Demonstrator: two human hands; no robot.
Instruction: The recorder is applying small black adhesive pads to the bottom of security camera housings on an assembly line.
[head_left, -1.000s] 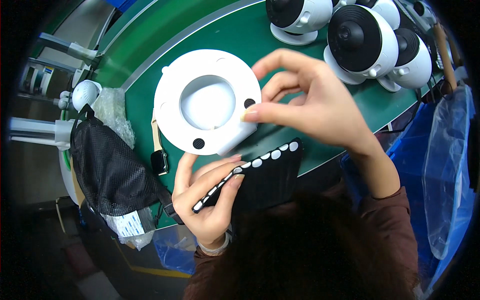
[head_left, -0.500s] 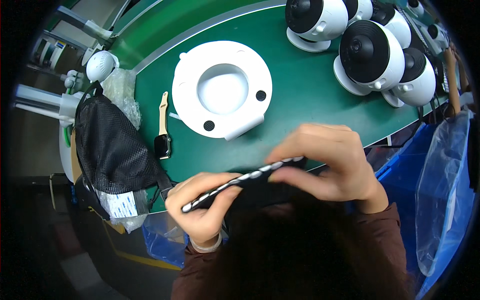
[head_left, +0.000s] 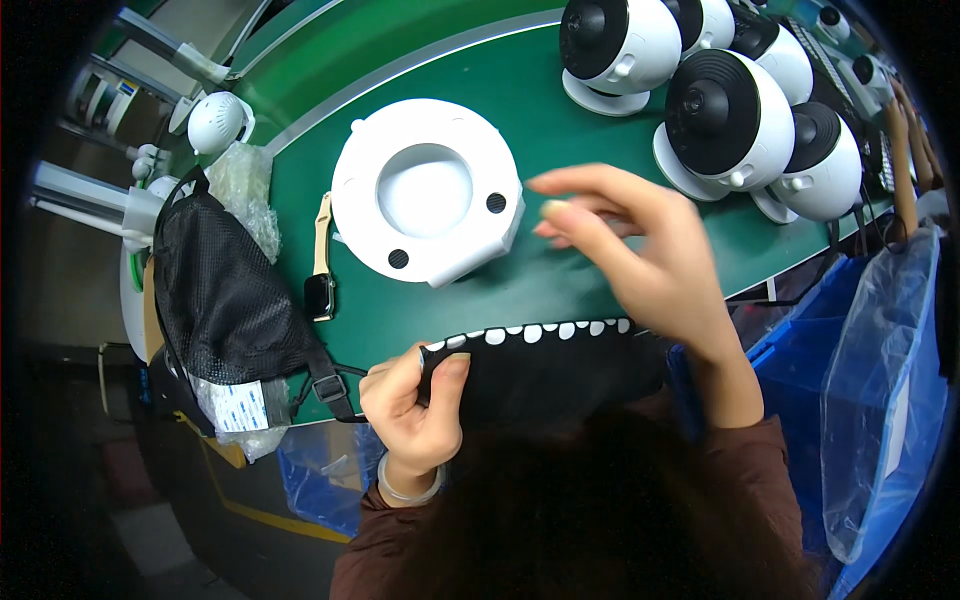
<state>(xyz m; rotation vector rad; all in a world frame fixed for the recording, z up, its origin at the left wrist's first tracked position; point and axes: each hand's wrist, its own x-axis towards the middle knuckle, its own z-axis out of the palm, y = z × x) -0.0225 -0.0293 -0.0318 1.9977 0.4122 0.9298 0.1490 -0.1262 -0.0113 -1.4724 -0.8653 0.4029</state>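
Away from the black sheet touched 0.5 s ago, reaching with the right hand; just right of the white ring on the green table, without touching it; with forefinger extended, thumb parted, cannot tell whether holding anything small; pinching the sheet's left end with the left hand.

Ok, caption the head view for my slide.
Left hand holding a dotted black sheet, right hand beside a white ring.
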